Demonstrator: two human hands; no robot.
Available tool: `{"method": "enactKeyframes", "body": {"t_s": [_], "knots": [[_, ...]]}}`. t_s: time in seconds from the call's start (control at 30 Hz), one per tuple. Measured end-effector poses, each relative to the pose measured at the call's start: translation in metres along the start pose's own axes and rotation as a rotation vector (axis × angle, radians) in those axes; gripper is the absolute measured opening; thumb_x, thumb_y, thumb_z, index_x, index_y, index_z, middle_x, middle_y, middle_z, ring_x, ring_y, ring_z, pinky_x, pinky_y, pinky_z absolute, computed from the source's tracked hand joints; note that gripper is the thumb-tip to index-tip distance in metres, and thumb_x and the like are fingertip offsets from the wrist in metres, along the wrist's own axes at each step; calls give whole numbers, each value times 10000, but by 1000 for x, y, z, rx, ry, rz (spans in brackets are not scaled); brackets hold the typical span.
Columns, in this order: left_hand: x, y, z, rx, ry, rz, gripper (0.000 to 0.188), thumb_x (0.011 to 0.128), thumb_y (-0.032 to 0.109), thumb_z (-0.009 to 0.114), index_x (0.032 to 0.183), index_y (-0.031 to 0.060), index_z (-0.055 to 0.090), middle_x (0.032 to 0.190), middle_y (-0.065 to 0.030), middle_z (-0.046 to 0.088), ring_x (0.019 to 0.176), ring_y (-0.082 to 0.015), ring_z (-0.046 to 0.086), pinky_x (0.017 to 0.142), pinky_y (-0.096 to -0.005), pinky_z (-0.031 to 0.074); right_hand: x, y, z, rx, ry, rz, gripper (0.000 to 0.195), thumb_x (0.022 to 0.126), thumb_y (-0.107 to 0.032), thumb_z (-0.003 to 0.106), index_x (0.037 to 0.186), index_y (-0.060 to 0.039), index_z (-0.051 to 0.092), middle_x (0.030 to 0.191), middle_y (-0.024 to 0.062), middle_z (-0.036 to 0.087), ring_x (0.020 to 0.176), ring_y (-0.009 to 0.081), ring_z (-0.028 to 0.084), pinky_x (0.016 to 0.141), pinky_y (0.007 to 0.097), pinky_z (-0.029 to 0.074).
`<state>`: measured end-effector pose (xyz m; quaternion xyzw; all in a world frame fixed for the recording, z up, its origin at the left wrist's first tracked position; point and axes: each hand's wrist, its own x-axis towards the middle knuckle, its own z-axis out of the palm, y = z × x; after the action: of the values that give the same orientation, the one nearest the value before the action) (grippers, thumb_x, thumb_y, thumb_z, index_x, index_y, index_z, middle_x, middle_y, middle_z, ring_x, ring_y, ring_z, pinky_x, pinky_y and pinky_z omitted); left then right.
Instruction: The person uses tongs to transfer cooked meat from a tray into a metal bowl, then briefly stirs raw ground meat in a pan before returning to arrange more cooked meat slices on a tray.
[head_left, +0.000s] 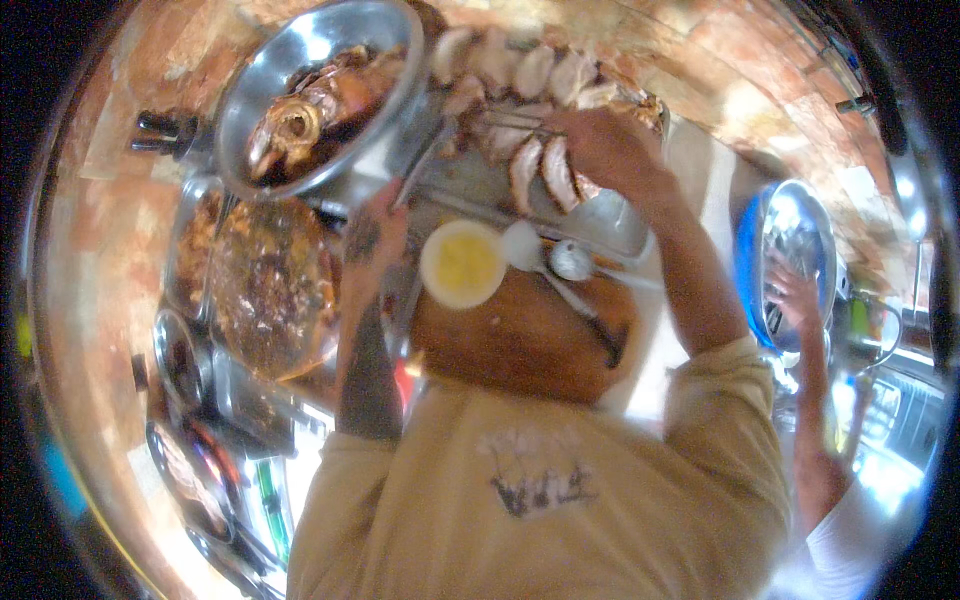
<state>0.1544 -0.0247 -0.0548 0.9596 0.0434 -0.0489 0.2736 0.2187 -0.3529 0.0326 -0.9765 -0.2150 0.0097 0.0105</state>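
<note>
My right hand (611, 150) is closed around a two-pronged metal utensil (517, 120), a carving fork or tongs; blur hides which. It points left over meat slices (559, 172) on a metal tray (465, 187). My left hand (381, 221) grips a long thin utensil (424, 161), whose tip reaches a piece of meat (466, 97) on the tray. More slices (532, 71) line the tray's far side. Nearer me, a white bowl of yellow contents (463, 262) stands by a brown cutting board (510, 337). A dark-handled spoon (577, 300) lies across the board.
A large steel bowl (232, 142) with roasted meat tilts at upper left. Below it sits a browned, glossy food mass (274, 292) beside a glass dish (187, 247). At right, another person's hand (795, 292) reaches into a blue-rimmed bowl (750, 255).
</note>
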Motion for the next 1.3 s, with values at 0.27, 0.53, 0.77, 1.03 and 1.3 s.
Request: {"method": "enactKeyframes", "body": {"t_s": [0.27, 0.53, 0.77, 1.03, 1.3], "knots": [[-18, 8, -15, -61, 1, -58, 441, 870, 236, 548, 1299, 133, 567, 1189, -206, 620, 1105, -370, 599, 956, -448, 462, -21, -26, -13, 164, -103, 82, 413, 823, -102, 510, 1188, -257, 624, 874, 180, 687, 823, 352, 680, 713, 504, 550], [-18, 10, -24, -46, 79, 42, 431, 880, 210, 521, 1301, 123, 559, 1105, -246, 631, 993, -413, 630, 869, -470, 500, -57, -45, -17, -25, -46, 142, 348, 840, -112, 512, 1137, -208, 667, 824, 187, 684, 749, 366, 678, 680, 481, 558], [-34, 38, -51, 13, -24, -12, 428, 888, 223, 512, 1291, 86, 554, 992, -258, 646, 927, -410, 644, 817, -485, 509, -81, -67, -52, 128, -208, 298, 341, 845, -136, 520, 1141, -208, 674, 864, 182, 692, 803, 369, 679, 749, 474, 560], [16, 42, -10, 160, -29, -2, 472, 906, 240, 526, 1355, 100, 484, 941, -250, 657, 899, -416, 646, 791, -505, 511, -81, -73, -47, 169, -192, 348, 346, 842, -141, 524, 1141, -228, 675, 868, 189, 690, 812, 358, 681, 776, 463, 557], [-5, -52, 1, 178, 66, 185, 462, 887, 229, 527, 1323, 78, 511, 1025, -248, 652, 928, -421, 641, 827, -509, 504, -67, -71, 13, 75, 47, 170, 347, 862, -153, 526, 1181, -217, 646, 1030, 132, 684, 891, 333, 671, 810, 464, 539]]}}
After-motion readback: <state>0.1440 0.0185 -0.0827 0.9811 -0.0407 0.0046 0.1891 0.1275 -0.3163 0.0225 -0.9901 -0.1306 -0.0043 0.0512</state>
